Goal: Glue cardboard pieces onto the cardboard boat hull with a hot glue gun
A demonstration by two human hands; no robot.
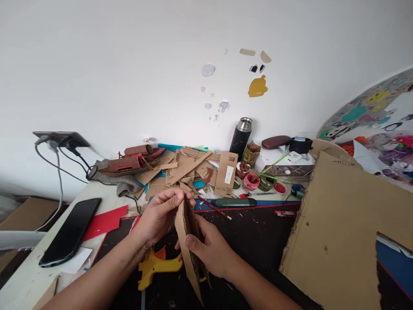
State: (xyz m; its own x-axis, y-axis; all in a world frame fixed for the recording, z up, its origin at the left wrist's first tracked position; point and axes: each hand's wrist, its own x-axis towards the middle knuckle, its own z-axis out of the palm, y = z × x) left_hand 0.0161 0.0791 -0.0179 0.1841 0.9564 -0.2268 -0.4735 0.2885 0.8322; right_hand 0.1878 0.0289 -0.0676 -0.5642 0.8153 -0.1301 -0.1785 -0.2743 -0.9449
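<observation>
Both hands hold a piece of brown cardboard that stands on edge, bent or doubled so that two layers show. My left hand pinches its upper end between thumb and fingers. Lower down, my right hand grips the same cardboard, the thumb on the near layer and the fingers behind it. A yellow glue gun with an orange part lies below on the dark mat. Just beyond the hands are a pencil and a green utility knife.
Cardboard scraps and a brown model boat lie against the wall. A black flask stands behind open paint pots with brushes. A large cardboard sheet covers the right side. A phone lies by red paper at left.
</observation>
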